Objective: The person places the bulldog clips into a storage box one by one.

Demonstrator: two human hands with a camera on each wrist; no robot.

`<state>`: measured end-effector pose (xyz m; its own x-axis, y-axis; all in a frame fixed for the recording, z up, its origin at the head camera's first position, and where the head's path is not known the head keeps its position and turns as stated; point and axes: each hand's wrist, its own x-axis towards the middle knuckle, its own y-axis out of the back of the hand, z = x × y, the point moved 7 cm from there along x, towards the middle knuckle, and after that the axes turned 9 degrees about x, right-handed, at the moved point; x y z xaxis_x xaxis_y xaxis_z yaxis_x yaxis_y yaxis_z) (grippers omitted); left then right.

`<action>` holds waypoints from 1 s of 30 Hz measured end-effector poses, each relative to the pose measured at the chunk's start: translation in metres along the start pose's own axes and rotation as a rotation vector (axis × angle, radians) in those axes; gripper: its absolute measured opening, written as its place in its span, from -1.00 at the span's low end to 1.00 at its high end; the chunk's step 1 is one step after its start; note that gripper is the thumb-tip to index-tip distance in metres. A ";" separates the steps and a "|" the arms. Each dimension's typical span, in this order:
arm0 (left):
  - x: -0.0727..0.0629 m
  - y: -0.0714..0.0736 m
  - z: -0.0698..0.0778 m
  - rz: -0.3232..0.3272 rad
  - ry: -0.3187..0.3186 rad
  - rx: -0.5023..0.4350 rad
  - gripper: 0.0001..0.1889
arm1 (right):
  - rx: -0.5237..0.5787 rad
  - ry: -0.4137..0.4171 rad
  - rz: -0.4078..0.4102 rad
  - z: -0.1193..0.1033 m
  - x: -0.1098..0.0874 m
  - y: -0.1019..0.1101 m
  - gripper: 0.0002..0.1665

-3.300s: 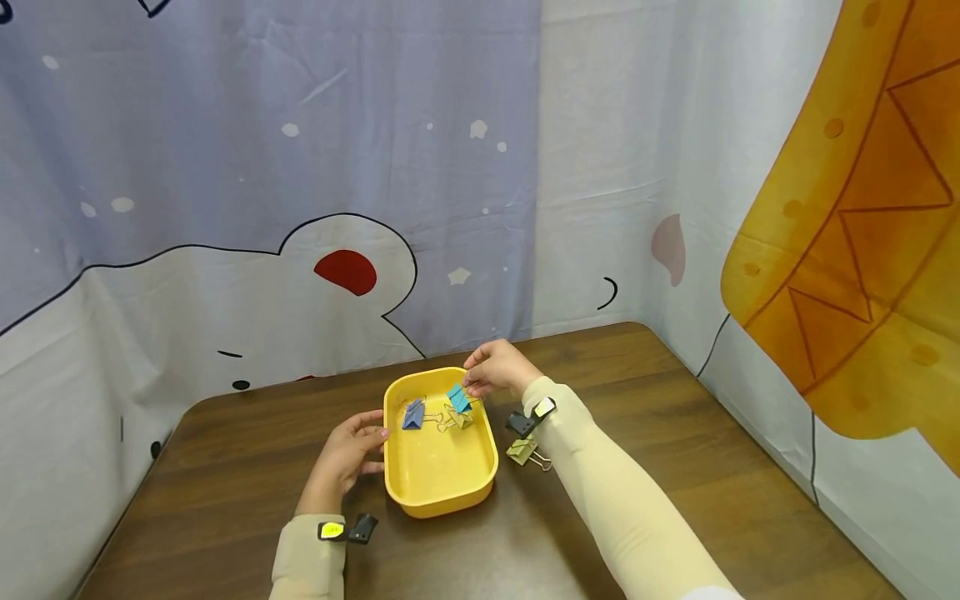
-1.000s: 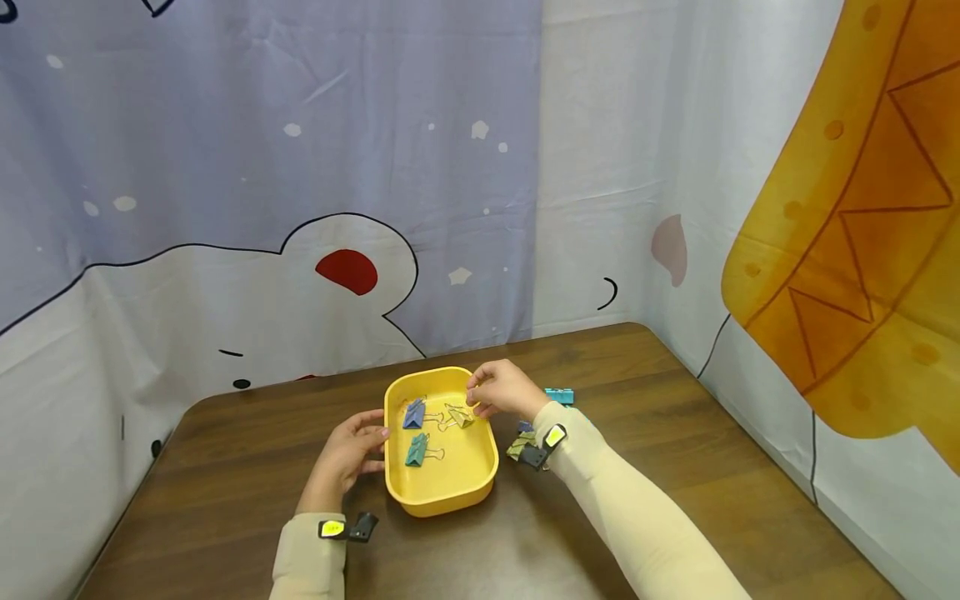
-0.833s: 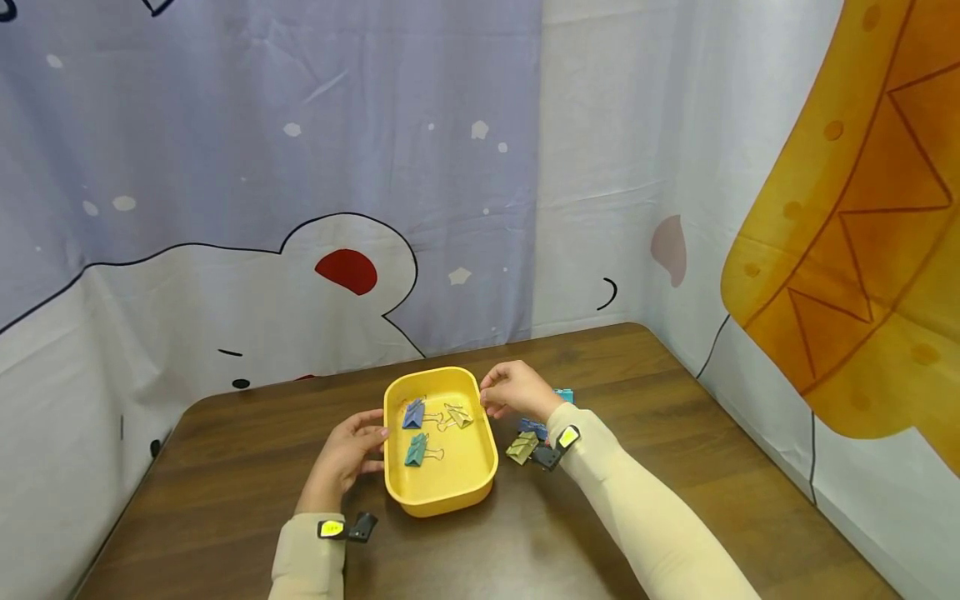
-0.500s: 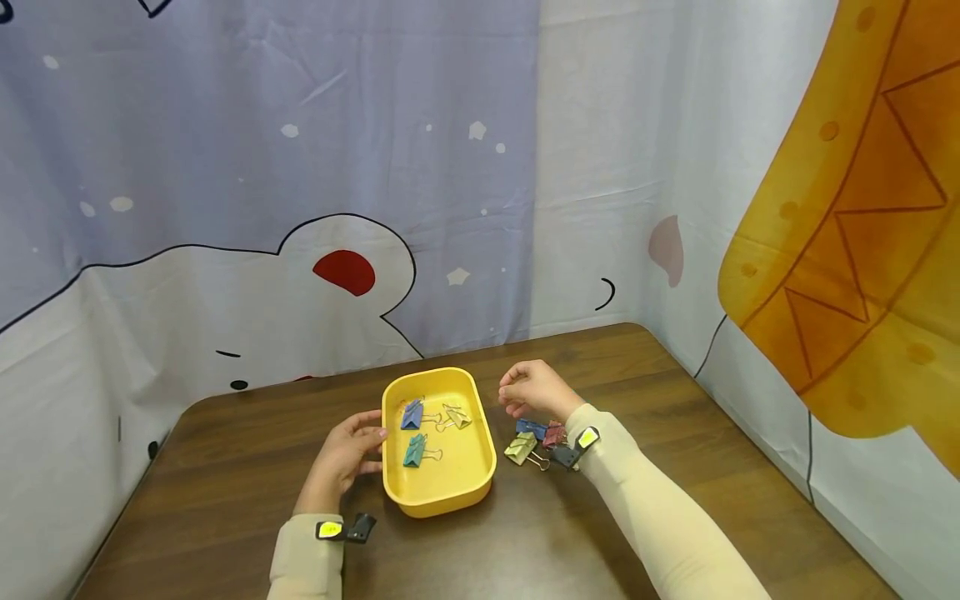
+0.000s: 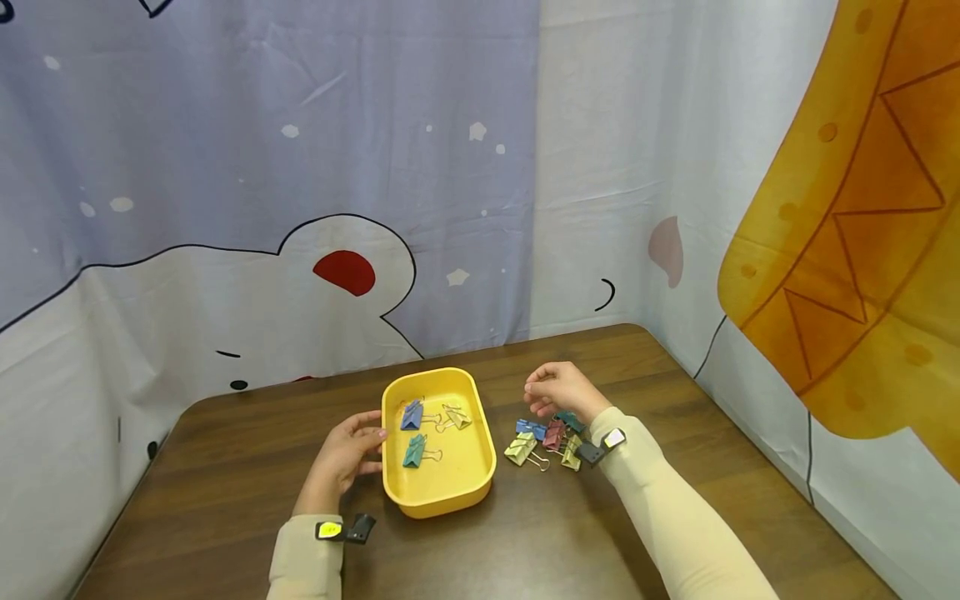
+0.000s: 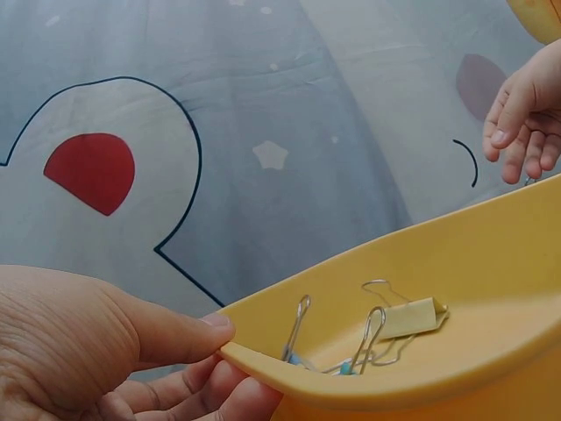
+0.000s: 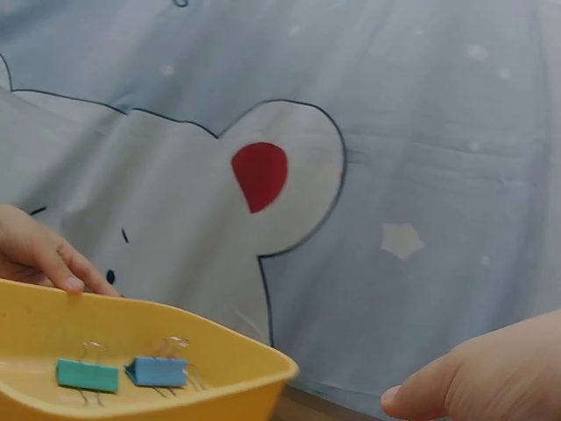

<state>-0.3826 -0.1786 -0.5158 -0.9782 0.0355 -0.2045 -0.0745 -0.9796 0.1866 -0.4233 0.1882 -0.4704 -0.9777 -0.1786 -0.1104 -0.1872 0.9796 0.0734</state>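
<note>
Fingers of the left hand (image 5: 348, 454) are pinched on the left rim of the yellow tray (image 5: 450, 503). Nothing is seen held by the loosely bent fingers of the right hand (image 5: 566, 390). The tray looks light and stiff, easily held by its rim. The piled clips (image 5: 554, 433) are likely light, hard and springy, and are best pinched by the body, as wire loops may slip. The pile is seen right of the tray, just nearer than the right fingers. A blue clip (image 5: 412, 415), green clip (image 5: 414, 451) and yellow clip (image 5: 457, 416) are seen inside the tray.
</note>
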 end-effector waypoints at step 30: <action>0.003 0.001 -0.003 0.004 0.004 0.008 -0.50 | 0.103 -0.076 0.129 0.024 0.001 0.055 -0.65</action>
<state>-0.3852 -0.1799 -0.5193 -0.9777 0.0308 -0.2077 -0.0722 -0.9781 0.1950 -0.4329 0.2442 -0.4899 -0.9822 -0.0476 -0.1819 -0.0466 0.9989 -0.0098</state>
